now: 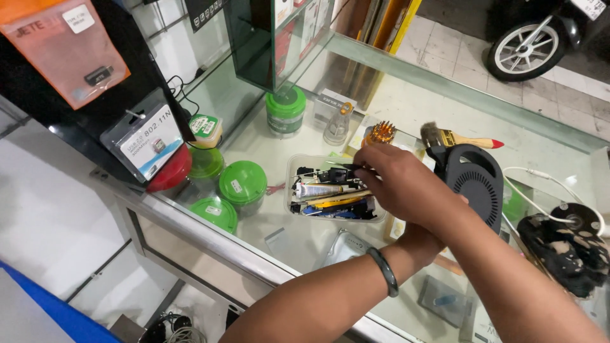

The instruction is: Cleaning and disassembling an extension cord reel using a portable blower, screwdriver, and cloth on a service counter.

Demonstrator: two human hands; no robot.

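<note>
Tool tray [298, 166] right of lidded jars [242, 183]

The right hand [406, 187] covers most of the left hand [422, 244], hiding its grip. The scooter wheel [527, 47] is cut off at the top edge.

A clear plastic tray [298, 166] is sat flat on the glass counter, crammed with small tools: a white tube, yellow and blue handles, black bits. A thin dark tool [340, 166] is held level over its right end.
</note>
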